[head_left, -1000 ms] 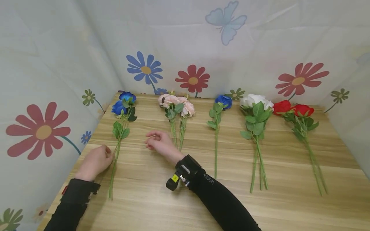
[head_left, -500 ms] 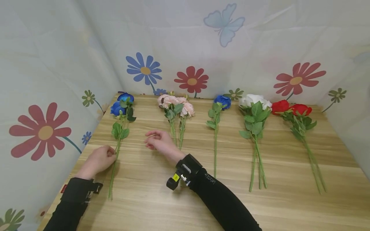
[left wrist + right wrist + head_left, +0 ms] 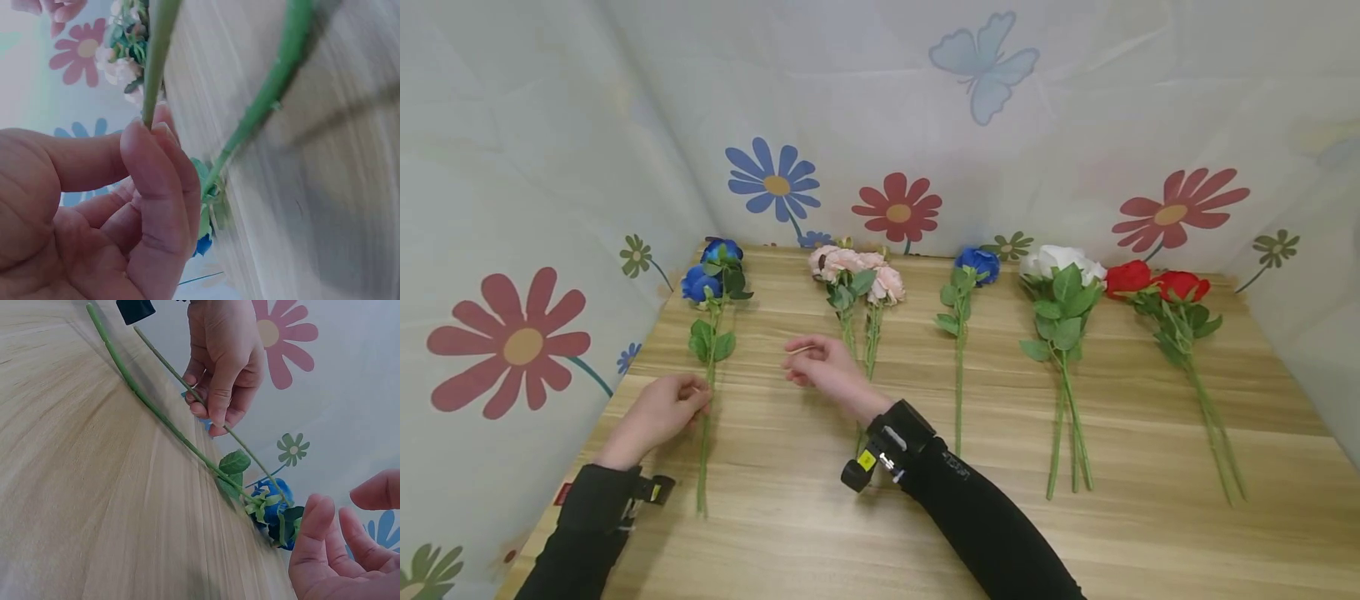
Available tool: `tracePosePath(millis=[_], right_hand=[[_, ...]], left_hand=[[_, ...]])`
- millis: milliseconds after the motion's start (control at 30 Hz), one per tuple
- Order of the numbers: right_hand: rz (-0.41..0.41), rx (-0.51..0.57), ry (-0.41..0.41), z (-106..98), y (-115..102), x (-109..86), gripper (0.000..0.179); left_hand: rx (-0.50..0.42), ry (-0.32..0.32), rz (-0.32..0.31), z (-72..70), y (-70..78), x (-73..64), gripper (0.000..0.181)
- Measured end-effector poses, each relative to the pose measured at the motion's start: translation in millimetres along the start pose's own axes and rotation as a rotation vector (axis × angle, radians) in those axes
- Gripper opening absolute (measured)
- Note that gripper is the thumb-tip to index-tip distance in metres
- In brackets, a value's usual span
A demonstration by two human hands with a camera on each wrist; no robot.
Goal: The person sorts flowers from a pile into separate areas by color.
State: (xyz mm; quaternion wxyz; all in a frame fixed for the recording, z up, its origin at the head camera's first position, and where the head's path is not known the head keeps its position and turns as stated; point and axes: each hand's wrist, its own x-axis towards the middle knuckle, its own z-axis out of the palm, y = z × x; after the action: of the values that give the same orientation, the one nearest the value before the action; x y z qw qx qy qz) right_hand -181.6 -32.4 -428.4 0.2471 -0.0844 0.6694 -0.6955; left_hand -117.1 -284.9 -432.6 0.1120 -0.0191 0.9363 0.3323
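Observation:
At the left of the head view, my left hand (image 3: 658,412) pinches the stem of one blue rose between thumb and fingertips. That pinched stem (image 3: 178,376) is raised off the tabletop in the right wrist view, while a second blue rose's stem (image 3: 150,407) lies on the wood beside it. The two blue rose heads (image 3: 702,283) lie close together near the table's far left corner. My right hand (image 3: 829,372) hovers between these roses and the pink flowers (image 3: 842,262), its fingers loosely bent and holding nothing.
Along the wooden table (image 3: 820,533) lie a single blue rose (image 3: 977,265), a bunch of white roses (image 3: 1063,262) and red roses (image 3: 1183,286), stems toward me. A printed curtain (image 3: 865,100) hangs behind the far edge and at the sides.
My left hand has shifted slightly right, and the lower end of the blue rose stem has swung right with it. The right hand has moved only a little.

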Motion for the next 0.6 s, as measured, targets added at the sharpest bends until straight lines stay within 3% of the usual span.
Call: tracePosePath(millis=[300, 600], right_hand=[[-0.048, -0.046, -0.031, -10.7, -3.4, -8.6, 0.034], [-0.135, -0.113, 0.04, -31.9, -13.6, -21.5, 0.03]], left_hand=[[-0.027, 0.086, 0.052, 1.8, 15.9, -3.6, 0.023], [-0.129, 0.148, 0.177, 20.9, 44.0, 3.3, 0.02]])
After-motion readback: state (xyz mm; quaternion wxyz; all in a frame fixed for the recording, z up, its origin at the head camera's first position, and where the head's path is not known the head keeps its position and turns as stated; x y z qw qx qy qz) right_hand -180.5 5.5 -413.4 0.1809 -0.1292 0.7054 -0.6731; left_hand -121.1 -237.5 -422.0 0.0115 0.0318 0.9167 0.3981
